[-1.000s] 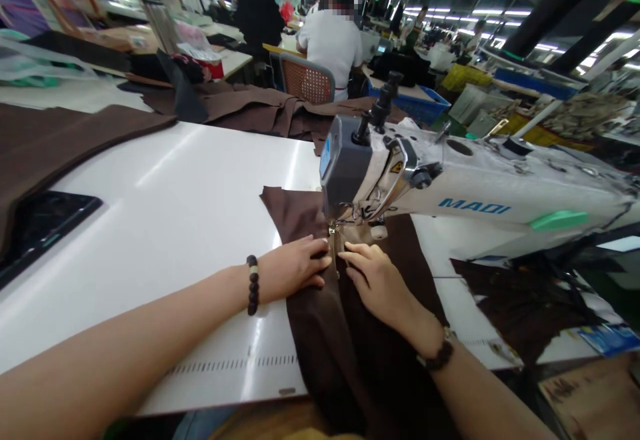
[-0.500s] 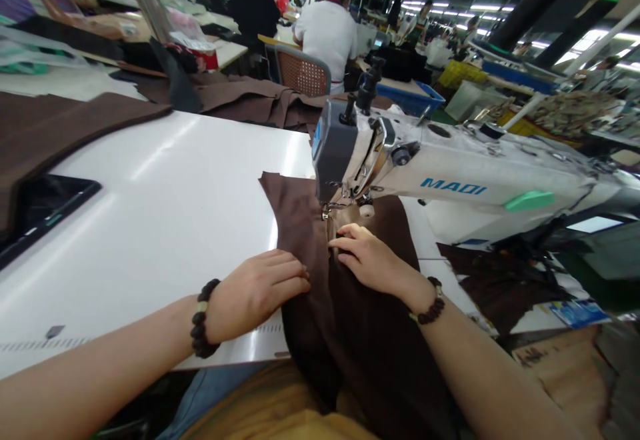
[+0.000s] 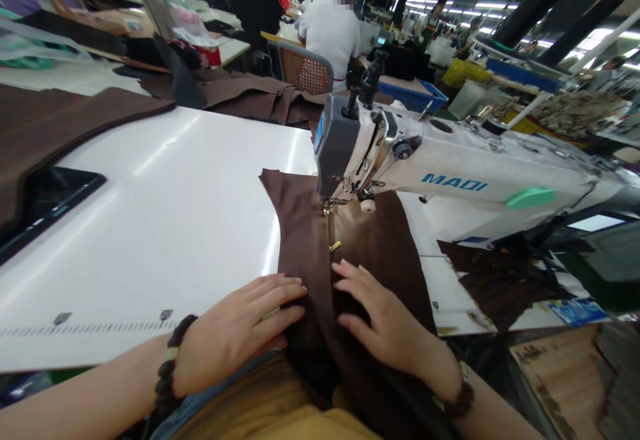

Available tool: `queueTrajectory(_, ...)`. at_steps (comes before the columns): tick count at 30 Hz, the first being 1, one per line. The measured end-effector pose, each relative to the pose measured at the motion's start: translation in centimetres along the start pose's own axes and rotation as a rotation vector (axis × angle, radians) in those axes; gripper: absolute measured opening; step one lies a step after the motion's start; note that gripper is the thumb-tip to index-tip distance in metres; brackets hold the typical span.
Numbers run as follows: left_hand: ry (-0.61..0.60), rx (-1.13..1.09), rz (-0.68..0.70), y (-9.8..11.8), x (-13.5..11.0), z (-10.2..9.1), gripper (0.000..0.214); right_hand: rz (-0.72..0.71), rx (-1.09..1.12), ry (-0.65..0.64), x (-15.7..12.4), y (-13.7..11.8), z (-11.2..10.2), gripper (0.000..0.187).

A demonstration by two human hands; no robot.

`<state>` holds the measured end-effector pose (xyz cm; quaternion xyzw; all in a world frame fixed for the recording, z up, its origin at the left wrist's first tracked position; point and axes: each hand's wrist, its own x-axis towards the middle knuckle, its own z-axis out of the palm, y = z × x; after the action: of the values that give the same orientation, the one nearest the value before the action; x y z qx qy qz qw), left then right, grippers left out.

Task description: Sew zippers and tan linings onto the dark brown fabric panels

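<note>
Brown fabric panels [image 3: 305, 247] lie under my open hands, pressing flat without gripping: left hand [image 3: 235, 327] just left of the centre join, right hand [image 3: 380, 317] just right of it. Beyond my fingertips, a brass zipper [image 3: 331, 230] runs up to the presser foot [image 3: 334, 201] of the MAQI sewing machine [image 3: 450, 173] on the white desk [image 3: 165, 213].

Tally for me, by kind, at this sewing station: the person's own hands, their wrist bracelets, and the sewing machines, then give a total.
Hands: 2 (left hand, right hand)
Bead bracelets: 2 (left bracelet, right bracelet)
Sewing machines: 1 (sewing machine)
Total: 5
</note>
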<state>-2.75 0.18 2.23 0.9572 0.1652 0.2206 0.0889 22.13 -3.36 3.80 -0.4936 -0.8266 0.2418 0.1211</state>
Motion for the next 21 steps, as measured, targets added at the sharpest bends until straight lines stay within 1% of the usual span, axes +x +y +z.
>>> queueTrajectory(2, -0.047, 0.033, 0.023, 1.4, -0.7, 0.6, 0.024, -0.026, -0.04, -0.119, -1.8, -1.0, 0.7, 0.045)
queueTrajectory(4, -0.091, 0.084, 0.027, 2.5, -1.0, 1.3, 0.027, -0.019, -0.063, -0.173, -3.2, -1.6, 0.8, 0.054)
queueTrajectory(7, -0.142, 0.134, 0.031, 3.2, -0.7, 2.1, 0.029, -0.012, -0.027, -0.182, -4.3, -1.7, 0.4, 0.065)
queueTrajectory(10, -0.228, 0.144, 0.075, 2.8, -0.4, 2.3, 0.039, 0.017, -0.017, -0.144, -5.0, -1.6, 0.5, 0.08)
queueTrajectory(12, -0.251, 0.133, 0.105, 2.5, -0.4, 2.0, 0.043, 0.026, -0.037, -0.111, -5.4, -1.6, 0.9, 0.086)
queueTrajectory(14, -0.206, 0.097, 0.13, 2.5, -0.3, 1.4, 0.031, 0.028, -0.053, -0.079, -5.6, -1.6, 1.5, 0.092)
queueTrajectory(15, -0.156, 0.054, 0.141, 2.8, -0.1, 0.9, 0.023, 0.033, -0.056, -0.066, -5.7, -1.7, 1.7, 0.095)
queueTrajectory(16, -0.093, -0.01, 0.146, 3.1, 0.1, 0.4, 0.021, 0.039, -0.056, -0.056, -5.8, -1.7, 1.9, 0.099)
queueTrajectory(17, -0.024, -0.092, 0.14, 3.5, 0.5, -0.3, 0.024, 0.048, -0.049, -0.05, -5.8, -1.8, 2.0, 0.104)
queueTrajectory(19, 0.123, -0.259, 0.086, 4.3, 1.5, -1.7, 0.026, 0.064, -0.016, -0.026, -5.9, -2.2, 1.8, 0.113)
queueTrajectory(21, 0.232, -0.353, -0.01, 5.0, 2.8, -2.8, 0.023, 0.057, 0.028, -0.035, -5.9, -2.7, 1.4, 0.116)
